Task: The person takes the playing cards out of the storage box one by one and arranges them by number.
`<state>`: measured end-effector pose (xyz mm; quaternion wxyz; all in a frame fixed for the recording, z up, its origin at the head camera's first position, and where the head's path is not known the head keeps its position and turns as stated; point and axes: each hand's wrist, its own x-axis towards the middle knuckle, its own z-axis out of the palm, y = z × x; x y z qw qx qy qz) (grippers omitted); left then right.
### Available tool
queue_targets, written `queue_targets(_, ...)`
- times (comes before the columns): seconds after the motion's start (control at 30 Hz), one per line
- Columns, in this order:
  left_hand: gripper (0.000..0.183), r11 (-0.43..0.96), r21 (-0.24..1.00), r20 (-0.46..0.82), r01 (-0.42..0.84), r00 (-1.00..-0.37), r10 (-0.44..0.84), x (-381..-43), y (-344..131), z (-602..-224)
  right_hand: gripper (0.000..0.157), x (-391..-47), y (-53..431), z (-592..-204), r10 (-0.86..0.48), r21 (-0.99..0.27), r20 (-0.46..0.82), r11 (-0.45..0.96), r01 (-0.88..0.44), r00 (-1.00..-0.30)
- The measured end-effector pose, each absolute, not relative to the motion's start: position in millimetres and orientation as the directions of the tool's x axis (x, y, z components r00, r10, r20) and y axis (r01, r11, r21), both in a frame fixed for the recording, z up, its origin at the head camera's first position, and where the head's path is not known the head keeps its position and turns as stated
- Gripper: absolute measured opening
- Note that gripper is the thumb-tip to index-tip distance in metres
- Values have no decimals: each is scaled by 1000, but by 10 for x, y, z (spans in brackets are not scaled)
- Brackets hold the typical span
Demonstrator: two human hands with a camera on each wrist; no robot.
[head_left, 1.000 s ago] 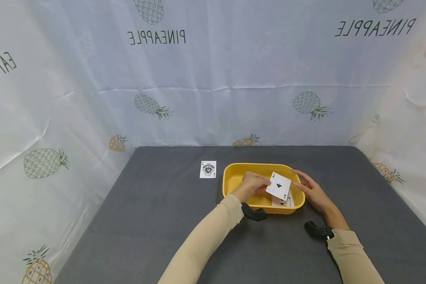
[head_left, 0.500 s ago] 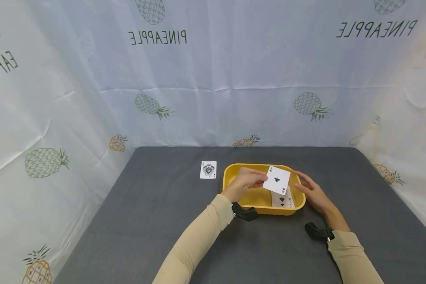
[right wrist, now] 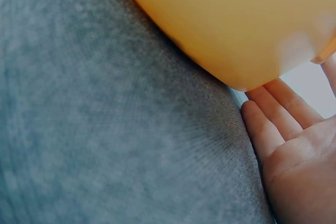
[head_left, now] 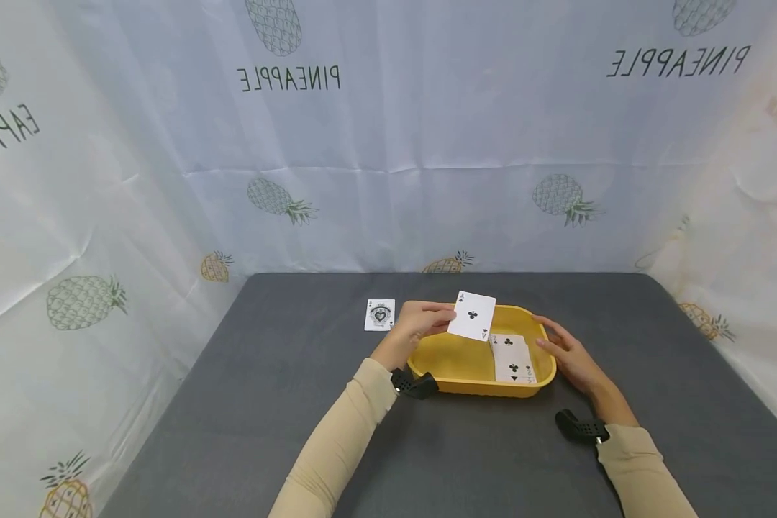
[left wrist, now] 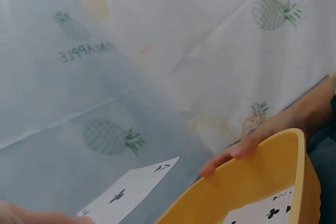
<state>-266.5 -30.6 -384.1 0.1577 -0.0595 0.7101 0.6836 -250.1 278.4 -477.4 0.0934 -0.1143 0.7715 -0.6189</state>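
In the head view, my left hand point(head_left: 414, 327) pinches a playing card point(head_left: 472, 315), an ace of clubs, above the left part of a yellow plastic basin point(head_left: 485, 389). The card is held face up and slightly tilted; the left wrist view catches it point(left wrist: 128, 190) beside the basin's rim. My right hand point(head_left: 576, 361) rests against the basin's right end, its thumb and index fingertips at the rim. Seen from the right wrist, the other fingers point(right wrist: 286, 111) lie fairly straight along the outer wall. Several more cards point(head_left: 511, 356), clubs on top, lie inside the basin at the right.
Another card, an ornate ace point(head_left: 380, 315), lies face up on the dark grey tabletop point(head_left: 298, 360), left of the basin. A white curtain point(head_left: 388, 129) printed with pineapples hangs behind the table and along both sides.
My left hand has carried the ace of clubs leftward and slightly up, off the other cards, which now show more fully. The right hand has stayed at the basin's end.
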Motion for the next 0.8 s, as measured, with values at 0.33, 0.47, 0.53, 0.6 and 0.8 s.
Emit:
queue_targets(0.33, 28, 88, 956, -285, -279, -956, 64, -2690, -605, -3834, 52, -2505, 2791, -4793, -331, -987, 71, 115, -115, -941)
queue_targets(0.47, 30, 87, 957, -282, -277, -958, 47, -2704, -711, -3825, 52, -2510, 2792, -4812, -333, -985, 69, 125, -117, -940)
queue_targets(0.53, 30, 86, 956, -285, -281, -958, 31, -2716, -764, -3831, 52, -2511, 2791, -4820, -328, -985, 64, 133, -113, -943)
queue_targets(0.6, 31, 80, 955, -286, -284, -958, 11, -2735, -819, -3850, 52, -2509, 2787, -4821, -322, -984, 55, 145, -107, -945)
queue_targets(0.8, 33, 52, 954, -292, -294, -956, -40, -2792, -987, -3914, 53, -2504, 2791, -4821, -312, -982, 38, 166, -93, -949)
